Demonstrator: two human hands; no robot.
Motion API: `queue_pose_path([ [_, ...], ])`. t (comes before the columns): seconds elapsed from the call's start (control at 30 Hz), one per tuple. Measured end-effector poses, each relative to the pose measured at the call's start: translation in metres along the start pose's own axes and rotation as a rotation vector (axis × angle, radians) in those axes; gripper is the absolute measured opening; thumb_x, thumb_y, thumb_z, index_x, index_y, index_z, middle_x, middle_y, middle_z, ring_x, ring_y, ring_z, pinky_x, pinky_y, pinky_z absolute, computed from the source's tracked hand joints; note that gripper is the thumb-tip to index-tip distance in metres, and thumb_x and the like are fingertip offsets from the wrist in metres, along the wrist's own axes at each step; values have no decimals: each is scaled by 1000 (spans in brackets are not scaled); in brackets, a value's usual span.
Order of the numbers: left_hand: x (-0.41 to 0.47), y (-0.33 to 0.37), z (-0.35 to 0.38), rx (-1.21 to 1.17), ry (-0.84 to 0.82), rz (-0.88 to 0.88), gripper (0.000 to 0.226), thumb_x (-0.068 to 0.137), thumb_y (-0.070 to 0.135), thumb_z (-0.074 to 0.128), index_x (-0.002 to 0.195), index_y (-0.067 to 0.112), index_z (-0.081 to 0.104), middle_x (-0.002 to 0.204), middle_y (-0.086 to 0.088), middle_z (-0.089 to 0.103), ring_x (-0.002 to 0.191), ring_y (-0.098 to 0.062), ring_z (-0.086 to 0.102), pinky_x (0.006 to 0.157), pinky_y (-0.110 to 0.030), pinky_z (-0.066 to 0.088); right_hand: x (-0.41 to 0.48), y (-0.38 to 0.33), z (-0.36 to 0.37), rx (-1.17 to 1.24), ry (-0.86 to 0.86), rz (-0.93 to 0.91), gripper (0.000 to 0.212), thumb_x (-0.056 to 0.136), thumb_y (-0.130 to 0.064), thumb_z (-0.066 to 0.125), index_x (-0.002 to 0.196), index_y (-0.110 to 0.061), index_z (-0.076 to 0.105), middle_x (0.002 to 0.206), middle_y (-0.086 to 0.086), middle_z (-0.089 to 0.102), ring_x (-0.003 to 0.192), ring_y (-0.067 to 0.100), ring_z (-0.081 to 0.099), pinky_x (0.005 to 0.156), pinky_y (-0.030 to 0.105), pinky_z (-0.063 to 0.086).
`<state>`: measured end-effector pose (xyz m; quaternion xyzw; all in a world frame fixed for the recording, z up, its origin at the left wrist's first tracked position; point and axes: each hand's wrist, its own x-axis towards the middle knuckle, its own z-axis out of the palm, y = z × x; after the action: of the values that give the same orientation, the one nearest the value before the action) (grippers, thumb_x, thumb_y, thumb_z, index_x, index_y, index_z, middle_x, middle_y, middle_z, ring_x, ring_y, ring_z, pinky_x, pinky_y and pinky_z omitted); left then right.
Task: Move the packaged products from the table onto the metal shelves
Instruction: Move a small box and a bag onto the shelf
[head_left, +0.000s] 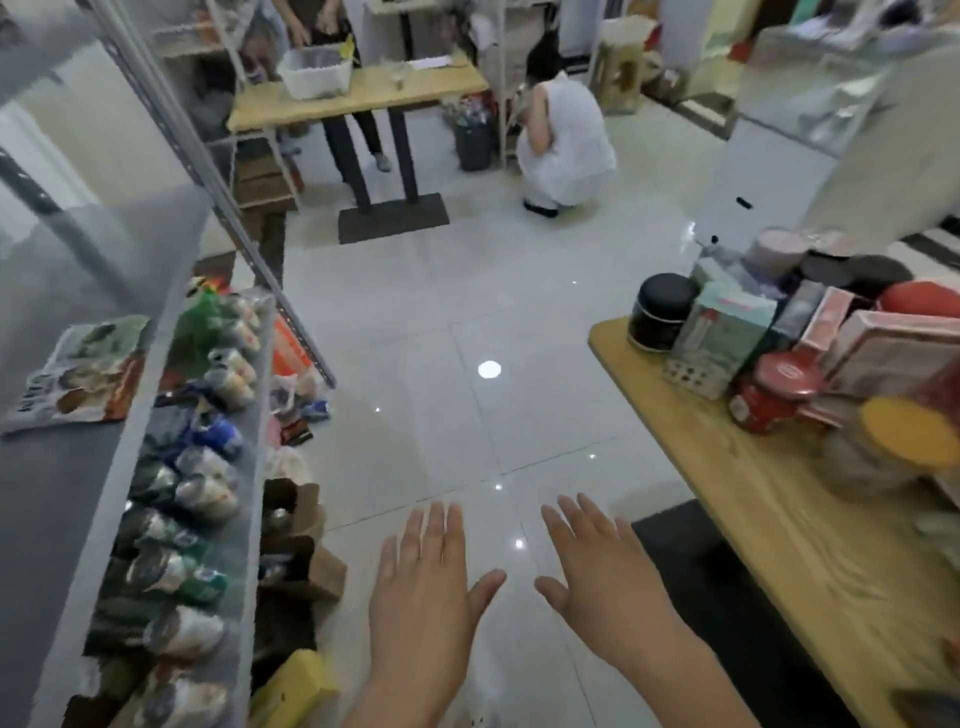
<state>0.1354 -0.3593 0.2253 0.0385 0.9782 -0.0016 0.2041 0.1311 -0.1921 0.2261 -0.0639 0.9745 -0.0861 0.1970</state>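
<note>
My left hand (423, 587) and my right hand (602, 577) are held out flat over the floor at the bottom middle, fingers straight, both empty. On the right stands a wooden table (769, 525) with several packaged products: a black jar (657, 312), a pale green box (722, 343), a red-lidded jar (774, 389), pink boxes (883, 348) and a yellow-lidded jar (883, 447). On the left are the grey metal shelves (208, 415). A printed bag (78, 374) lies on an upper shelf, and rows of small packets (197, 493) fill a lower one.
A white tiled floor (467, 364) lies between shelves and table. Brown cartons (296, 551) and loose packets sit on the floor by the shelf. A black mat (691, 561) lies under the table. Farther back, a person crouches (561, 130) and another stands at a second wooden table (363, 93).
</note>
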Motion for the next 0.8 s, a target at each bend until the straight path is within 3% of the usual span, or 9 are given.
queue_pose_path([
  [0.07, 15, -1, 4, 31, 56, 112, 88, 92, 63, 3, 126, 8, 62, 130, -9, 61, 118, -27, 60, 90, -46, 52, -8, 11, -2, 39, -20, 107, 69, 100, -45, 35, 153, -21, -3, 161, -1, -9, 148, 20, -10, 119, 42, -1],
  [0.13, 29, 4, 5, 100, 108, 179, 79, 91, 61, 16, 116, 7, 69, 119, -9, 67, 107, -27, 66, 81, -44, 55, -17, 24, 3, 72, -5, 190, 70, 100, -45, 35, 153, -20, -4, 161, 0, -8, 148, 19, -9, 119, 42, -1],
  [0.2, 38, 18, -2, 125, 65, 245, 83, 89, 63, 13, 127, 7, 61, 132, -10, 59, 119, -28, 59, 91, -44, 52, -29, 35, 8, 119, 13, 283, 71, 100, -46, 34, 153, -19, -6, 161, 0, -9, 148, 19, -10, 120, 41, 0],
  [0.27, 43, 39, -8, 161, -16, 364, 86, 90, 67, 0, 151, 10, 23, 157, -9, 23, 145, -25, 23, 115, -43, 26, -44, 46, 14, 146, 32, 368, 71, 100, -46, 34, 153, -19, -5, 161, -1, -9, 147, 18, -10, 120, 40, 0],
  [0.33, 45, 61, -11, 165, -36, 489, 79, 93, 66, 8, 153, 17, -8, 161, -3, -8, 148, -21, -8, 121, -40, 3, -62, 59, 20, 173, 27, 461, 71, 100, -46, 33, 153, -19, -6, 161, 0, -9, 147, 17, -10, 120, 40, 0],
  [0.6, 26, 169, -5, 231, -35, 749, 79, 93, 65, 19, 153, 21, -9, 161, 1, -11, 147, -20, -12, 118, -40, -4, -133, 130, 27, 269, 132, 725, 71, 99, -49, 37, 153, -18, 3, 161, 0, 4, 147, 17, 6, 117, 34, 12],
  [0.8, 20, 250, 12, 274, -37, 854, 80, 94, 64, 19, 153, 17, -8, 161, 1, -7, 148, -18, -9, 119, -37, -1, -187, 200, 50, 327, 147, 891, 75, 98, -51, 37, 154, -16, -1, 161, 1, -3, 148, 18, -3, 119, 36, 10],
])
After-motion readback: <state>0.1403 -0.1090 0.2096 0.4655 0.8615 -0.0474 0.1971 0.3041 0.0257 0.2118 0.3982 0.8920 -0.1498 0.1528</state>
